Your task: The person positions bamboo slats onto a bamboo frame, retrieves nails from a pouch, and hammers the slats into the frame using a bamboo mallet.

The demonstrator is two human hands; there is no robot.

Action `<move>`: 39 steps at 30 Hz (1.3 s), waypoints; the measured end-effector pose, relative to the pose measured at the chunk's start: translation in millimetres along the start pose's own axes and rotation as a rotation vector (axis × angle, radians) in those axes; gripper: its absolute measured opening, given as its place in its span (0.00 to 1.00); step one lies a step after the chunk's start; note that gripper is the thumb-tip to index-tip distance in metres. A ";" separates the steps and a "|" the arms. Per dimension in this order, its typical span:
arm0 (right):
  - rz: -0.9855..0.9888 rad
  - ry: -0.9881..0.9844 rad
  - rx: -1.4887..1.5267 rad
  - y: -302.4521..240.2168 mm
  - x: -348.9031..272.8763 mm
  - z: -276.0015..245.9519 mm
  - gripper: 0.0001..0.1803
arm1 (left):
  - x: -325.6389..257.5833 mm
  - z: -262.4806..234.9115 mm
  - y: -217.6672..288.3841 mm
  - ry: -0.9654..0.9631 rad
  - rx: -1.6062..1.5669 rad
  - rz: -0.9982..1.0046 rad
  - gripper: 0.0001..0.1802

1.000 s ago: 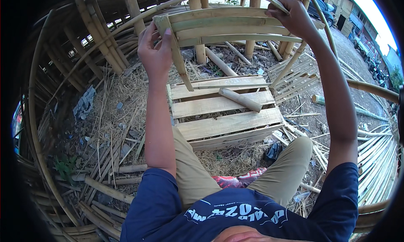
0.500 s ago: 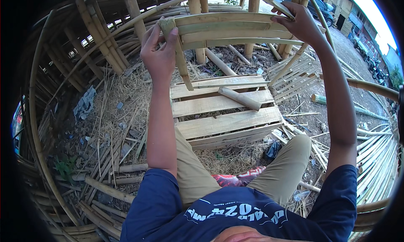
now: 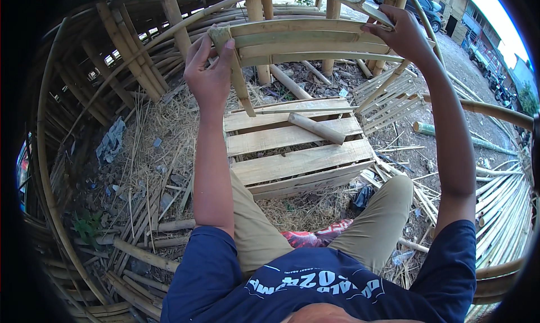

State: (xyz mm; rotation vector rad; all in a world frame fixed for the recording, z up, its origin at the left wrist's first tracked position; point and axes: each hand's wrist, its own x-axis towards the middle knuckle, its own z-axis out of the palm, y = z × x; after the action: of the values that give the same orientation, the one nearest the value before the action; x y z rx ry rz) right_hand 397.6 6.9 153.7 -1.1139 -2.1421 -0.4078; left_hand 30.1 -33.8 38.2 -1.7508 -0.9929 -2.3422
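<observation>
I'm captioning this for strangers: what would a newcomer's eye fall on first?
Probably the slatted bamboo frame at top centre, the left hand pinching its left end, the right hand gripping a bamboo strip near its right. Below sits a pale wooden crate, a short bamboo length lying on top.

One left hand (image 3: 208,75) and one right hand (image 3: 400,33) — two in all. One bamboo frame (image 3: 239,82), four long slats (image 3: 298,39). One crate (image 3: 312,187), three broad boards (image 3: 304,161) on top, one short bamboo tube (image 3: 316,128). One dark car (image 3: 430,15), one black bag (image 3: 363,197) — and poles (image 3: 509,210) too many to count.
</observation>
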 end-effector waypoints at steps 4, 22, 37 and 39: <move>-0.051 0.022 0.031 10.8 -5.0 -1.6 0.20 | -2.2 1.6 -1.6 0.007 -0.003 -0.013 0.23; 0.019 0.014 -0.016 -10.3 -45.5 5.2 0.18 | -21.8 -45.5 -48.5 -0.169 -0.221 -0.087 0.28; 0.119 0.045 0.031 -31.0 -128.7 12.6 0.12 | -79.6 -77.0 -88.8 -0.267 -0.281 -1.330 0.39; 0.145 0.056 0.073 -41.8 -145.8 11.9 0.10 | -85.9 -72.5 -84.1 -0.266 -0.450 -1.471 0.39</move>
State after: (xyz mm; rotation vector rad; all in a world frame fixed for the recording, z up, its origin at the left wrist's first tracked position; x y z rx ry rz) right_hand 417.5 -98.1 45.5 -1.1934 -1.9973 -0.2889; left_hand -34.3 -32.5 -86.4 -1.6780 -2.6626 -3.2488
